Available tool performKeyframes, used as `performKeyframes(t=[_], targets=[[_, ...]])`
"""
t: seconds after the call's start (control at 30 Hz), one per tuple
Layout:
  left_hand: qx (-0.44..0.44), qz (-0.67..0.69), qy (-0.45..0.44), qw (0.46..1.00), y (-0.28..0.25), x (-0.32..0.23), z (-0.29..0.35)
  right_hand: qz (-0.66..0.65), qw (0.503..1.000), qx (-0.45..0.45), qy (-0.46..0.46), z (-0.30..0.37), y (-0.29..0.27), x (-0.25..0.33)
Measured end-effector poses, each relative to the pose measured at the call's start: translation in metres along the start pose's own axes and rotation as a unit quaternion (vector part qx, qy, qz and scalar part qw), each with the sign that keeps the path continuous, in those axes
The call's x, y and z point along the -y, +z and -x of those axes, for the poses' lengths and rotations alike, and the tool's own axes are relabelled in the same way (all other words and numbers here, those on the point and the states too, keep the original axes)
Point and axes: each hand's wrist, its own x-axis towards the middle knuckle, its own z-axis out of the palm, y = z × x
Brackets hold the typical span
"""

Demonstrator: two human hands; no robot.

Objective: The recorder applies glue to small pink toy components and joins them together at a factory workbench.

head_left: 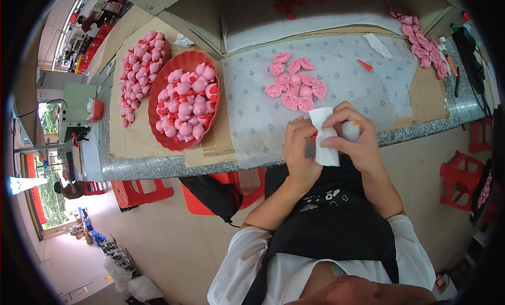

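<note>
In front of my body, both hands are raised at the table's near edge. My left hand (301, 150) is closed, its fingers curled at the left side of a folded white tissue (329, 152). A bit of red shows at those fingertips, too small to name. My right hand (360, 139) pinches the tissue from the other side. Within its curled fingers also sits a whitish rounded object with an orange spot (351, 130), perhaps a small bottle. Just beyond my hands, several pink moulded pieces (294, 84) lie on a printed white sheet (247, 121).
At the left stands a red scalloped bowl (158, 136) of pink and red figures, beside another heap of figures (141, 68). More pink pieces (421, 44) lie far right. A red pointed piece (364, 65) and a white tissue strip (377, 46) rest on the sheet. Red stools (463, 179) stand around.
</note>
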Motion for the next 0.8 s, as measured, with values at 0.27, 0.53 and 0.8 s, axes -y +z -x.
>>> performKeyframes(t=[0.27,0.53,0.8], targets=[[0.014,0.147,0.019,0.989,-0.002,-0.003,0.005,-0.078,0.994,-0.016,0.073,-0.002,-0.015,-0.007],[0.053,0.460,-0.180,0.868,0.002,-0.004,0.005,0.191,0.977,-0.014,-0.089,0.013,-0.023,0.014],[0.069,0.589,-0.293,0.750,-0.001,-0.009,0.009,0.042,0.973,0.112,-0.196,0.008,-0.017,-0.015]])
